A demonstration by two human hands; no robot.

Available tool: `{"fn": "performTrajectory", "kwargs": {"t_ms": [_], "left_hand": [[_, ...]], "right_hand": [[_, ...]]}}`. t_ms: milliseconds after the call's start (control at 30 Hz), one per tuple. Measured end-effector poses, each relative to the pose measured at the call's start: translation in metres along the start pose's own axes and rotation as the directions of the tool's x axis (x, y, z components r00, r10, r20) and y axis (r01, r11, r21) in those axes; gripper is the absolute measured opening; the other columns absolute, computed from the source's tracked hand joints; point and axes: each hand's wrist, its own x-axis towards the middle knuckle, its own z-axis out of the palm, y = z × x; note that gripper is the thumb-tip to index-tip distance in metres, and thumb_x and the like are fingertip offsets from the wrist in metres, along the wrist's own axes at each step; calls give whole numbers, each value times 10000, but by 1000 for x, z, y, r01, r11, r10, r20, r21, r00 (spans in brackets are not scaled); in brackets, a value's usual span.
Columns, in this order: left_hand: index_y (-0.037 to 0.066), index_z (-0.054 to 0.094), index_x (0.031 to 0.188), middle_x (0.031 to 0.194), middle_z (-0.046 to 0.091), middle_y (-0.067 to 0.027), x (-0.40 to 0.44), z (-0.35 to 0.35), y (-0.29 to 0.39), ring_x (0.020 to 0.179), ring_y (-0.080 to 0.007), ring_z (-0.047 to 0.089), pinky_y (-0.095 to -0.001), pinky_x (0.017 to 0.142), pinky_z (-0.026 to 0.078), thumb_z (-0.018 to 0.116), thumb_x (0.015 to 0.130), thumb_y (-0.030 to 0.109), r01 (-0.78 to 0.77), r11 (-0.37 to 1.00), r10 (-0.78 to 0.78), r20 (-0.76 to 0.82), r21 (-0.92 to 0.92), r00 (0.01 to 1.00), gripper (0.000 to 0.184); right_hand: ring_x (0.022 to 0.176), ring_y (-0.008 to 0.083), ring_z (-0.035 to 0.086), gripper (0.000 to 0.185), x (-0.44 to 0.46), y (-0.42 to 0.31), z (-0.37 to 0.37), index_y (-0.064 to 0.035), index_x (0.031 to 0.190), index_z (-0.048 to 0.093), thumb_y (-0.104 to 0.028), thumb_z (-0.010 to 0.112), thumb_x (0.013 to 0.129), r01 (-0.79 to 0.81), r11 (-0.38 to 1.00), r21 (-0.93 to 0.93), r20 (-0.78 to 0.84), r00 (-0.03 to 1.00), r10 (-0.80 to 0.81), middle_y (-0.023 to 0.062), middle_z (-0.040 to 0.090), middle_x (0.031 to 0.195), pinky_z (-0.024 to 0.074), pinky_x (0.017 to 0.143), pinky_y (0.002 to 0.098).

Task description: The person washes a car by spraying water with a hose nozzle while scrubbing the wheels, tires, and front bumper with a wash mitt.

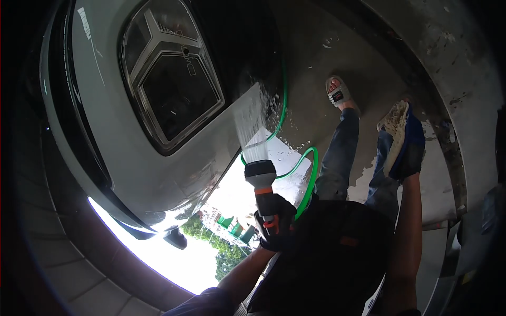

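My left hand [276,221], in a dark glove, is wrapped round a spray nozzle [260,176] with a black head and orange parts. A wide stream of water [255,124] leaves it toward the lower edge of a light grey car [184,168]. In my right hand [412,164], also dark-gloved, is a wash mitt [399,134] with a cream shaggy face and a blue back. The mitt hangs beside my leg, apart from the car. A green hose [312,174] loops behind the nozzle; its joint with the nozzle is hidden.
The car's grille [176,79] fills the upper left. My sandalled foot [338,92] stands on a wet dark floor [311,52]. A dark channel [450,158] runs along the right. Bright daylight and greenery [229,258] show at lower left.
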Motion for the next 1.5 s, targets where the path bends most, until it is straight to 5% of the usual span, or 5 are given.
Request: {"fn": "performTrajectory", "kwargs": {"t_ms": [633, 800, 967, 1233, 1500], "left_hand": [[63, 637, 1025, 855, 694, -43, -41, -26, 89, 706, -160, 680, -301, 606, 555, 698, 902, 126, 63, 984, -90, -164, -167, 982, 152], [21, 576, 1013, 908, 623, -100, -33, -21, 105, 873, -251, 693, -405, 841, 545, 643, 941, 109, -64, 813, -93, -238, -579, 967, 132], [30, 586, 1014, 858, 668, -106, -68, -11, 121, 727, -204, 667, -356, 686, 554, 620, 958, 105, -427, 873, 299, -433, -236, 850, 100], [42, 556, 969, 790, 618, -90, -86, 3, 158, 670, -198, 662, -325, 626, 552, 634, 977, 129, -573, 709, 225, -637, -412, 737, 117], [85, 686, 854, 642, 646, -38, -7, -22, -32, 528, -144, 629, -329, 481, 478, 730, 932, 178, -28, 897, -78, -220, -442, 972, 128]], "right_hand": [[1387, 178, 505, 529, -6, -13, -22, -41, 1571, 423, -328, 436, 1128, 16, 1000, -17, 68, 998, -14, 53, 519, 1531, 385, 1177, 345], [1382, 190, 514, 521, -9, -33, -26, -36, 1566, 431, -312, 442, 1124, 43, 998, -45, 136, 990, -37, 64, 521, 1532, 394, 1173, 353], [1350, 189, 539, 484, -12, -64, -34, -31, 1543, 462, -273, 448, 1124, 75, 995, -63, 246, 968, -57, 69, 547, 1502, 422, 1149, 356], [1367, 194, 511, 475, 1, -113, -58, -56, 1540, 473, -280, 428, 1124, -28, 1000, -12, 285, 958, 30, 61, 550, 1490, 346, 1199, 343], [1301, 185, 567, 483, -34, -176, -92, -18, 1531, 477, -289, 438, 1134, 352, 786, -509, 225, 935, -274, 67, 587, 1455, 415, 1137, 334]]}}
